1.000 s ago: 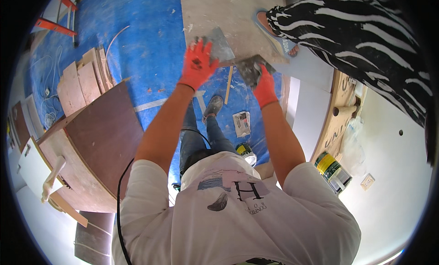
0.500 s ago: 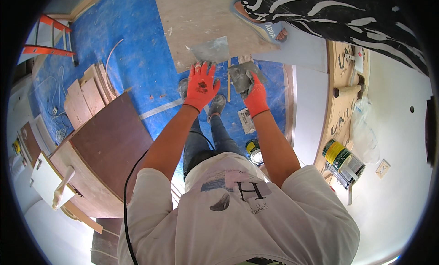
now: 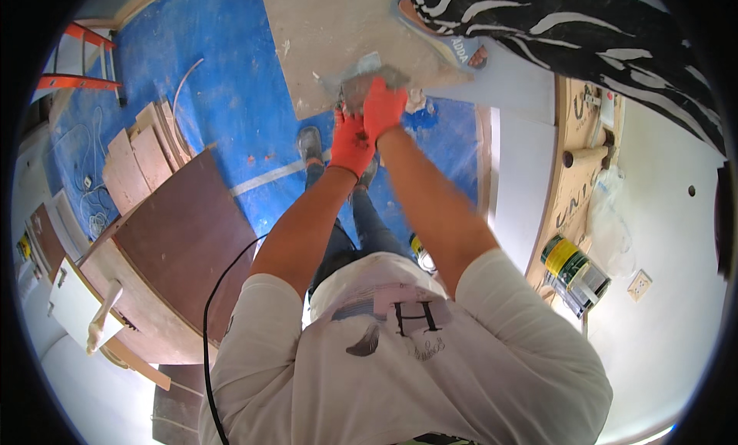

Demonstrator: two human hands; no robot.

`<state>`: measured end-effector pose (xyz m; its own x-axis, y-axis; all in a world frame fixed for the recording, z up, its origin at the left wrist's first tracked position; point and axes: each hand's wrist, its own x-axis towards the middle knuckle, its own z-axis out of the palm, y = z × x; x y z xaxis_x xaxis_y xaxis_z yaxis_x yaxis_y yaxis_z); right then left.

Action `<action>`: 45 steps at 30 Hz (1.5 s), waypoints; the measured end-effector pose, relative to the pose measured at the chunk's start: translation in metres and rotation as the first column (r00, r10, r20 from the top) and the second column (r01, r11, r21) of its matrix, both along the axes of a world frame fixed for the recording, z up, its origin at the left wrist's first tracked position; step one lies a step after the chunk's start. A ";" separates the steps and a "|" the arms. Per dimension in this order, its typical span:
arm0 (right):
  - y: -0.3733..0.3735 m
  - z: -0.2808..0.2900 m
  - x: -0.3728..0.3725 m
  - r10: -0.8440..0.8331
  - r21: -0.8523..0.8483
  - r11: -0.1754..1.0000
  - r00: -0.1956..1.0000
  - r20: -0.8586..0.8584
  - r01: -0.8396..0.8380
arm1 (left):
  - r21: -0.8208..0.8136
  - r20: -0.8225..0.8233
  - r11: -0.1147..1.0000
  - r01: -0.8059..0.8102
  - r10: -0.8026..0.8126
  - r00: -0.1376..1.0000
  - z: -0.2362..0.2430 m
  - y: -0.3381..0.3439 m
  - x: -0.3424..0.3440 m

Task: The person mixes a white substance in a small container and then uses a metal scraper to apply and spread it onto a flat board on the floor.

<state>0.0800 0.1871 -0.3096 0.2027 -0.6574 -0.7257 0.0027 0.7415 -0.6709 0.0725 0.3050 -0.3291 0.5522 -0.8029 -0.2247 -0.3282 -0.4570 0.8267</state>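
My right hand [image 3: 383,109], in an orange-red glove, grips a flat grey rectangular pad [image 3: 367,87] whose exact kind I cannot make out. Motion smears the hand and the pad. Under the pad, at the near edge of a dusty beige board [image 3: 327,30], lies a thin pale grey sheet [image 3: 368,62], mostly covered. Close against my right hand, my left hand [image 3: 353,147] wears the same kind of glove. Its fingers stretch forward to the near edge of the sheet, partly hidden by the right hand.
Another person's leg in patterned trousers [image 3: 553,22] and a sandalled foot [image 3: 459,49] are at the upper right. Blue sheeting [image 3: 223,99] covers the floor. A brown panel [image 3: 184,230] stands left, an orange ladder [image 3: 81,82] beyond. A hammer [image 3: 588,154] and a tin [image 3: 567,259] are right.
My right hand has swung left and forward with the grey pad, onto the pale sheet. My left hand has shifted slightly right and nearer to me, and the hands are now close together.
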 end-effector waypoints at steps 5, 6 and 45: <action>-0.013 0.007 0.018 0.218 -0.338 0.878 0.911 -0.349 -0.340 | 0.567 0.443 0.802 0.188 -0.490 0.751 0.036 -0.007 0.009; -0.010 0.006 0.015 0.149 -0.425 0.848 0.911 -0.384 -0.318 | 0.522 0.460 0.833 0.181 -0.454 0.763 0.041 -0.008 0.012; 0.001 -0.011 0.027 0.378 -0.509 0.554 0.744 -0.551 -0.659 | 0.446 0.568 0.893 0.057 -0.332 0.753 0.025 -0.008 0.009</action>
<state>0.1066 0.1880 -0.3207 0.5017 -0.8259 -0.2572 -0.5623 -0.0855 -0.8225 0.0817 0.2968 -0.3041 0.5170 -0.8324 -0.1996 -0.8151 -0.5499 0.1822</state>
